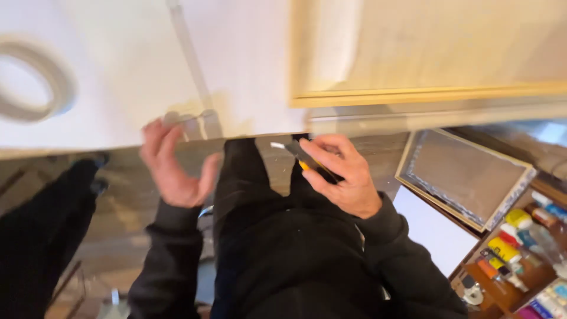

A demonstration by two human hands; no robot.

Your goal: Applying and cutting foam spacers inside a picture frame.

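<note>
You're pinching a utility knife [308,160] in your right hand [345,177], blade poking out past your fingers toward the table [118,88] edge. Left hand [174,168] is hanging open, fingers spread. Light, stiff, probably sharp, so you're wanting the handle only.

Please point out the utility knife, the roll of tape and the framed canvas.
utility knife [308,160]: head view, on its dark handle.
roll of tape [56,77]: head view, on the ring's right side.
framed canvas [463,174]: head view, on its middle panel.
</note>
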